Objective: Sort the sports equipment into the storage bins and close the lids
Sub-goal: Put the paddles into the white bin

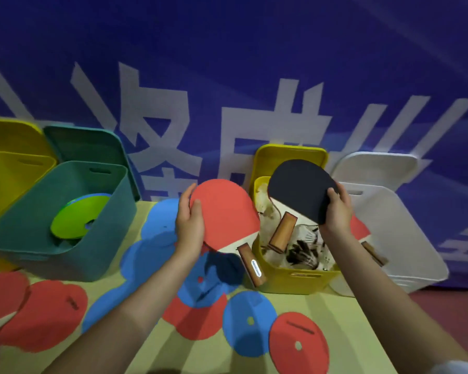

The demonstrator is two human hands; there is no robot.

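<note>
Left hand (pixel 190 228) grips the red paddle (pixel 224 214) by its blade edge, thumb on the red face, fingers curled behind, held above the table (pixel 335 314) just left of the yellow bin (pixel 292 279). Right hand (pixel 337 211) pinches the black paddle (pixel 300 188) at its blade edge, thumb on the black rubber, fingers wrapped behind, handle pointing down into the yellow bin.

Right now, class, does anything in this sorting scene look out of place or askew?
Yes. In the white bin a red paddle leans tilted, its handle poking above the rim, which could block the lid. Red and blue discs lie scattered and overlapping on the table.
</note>
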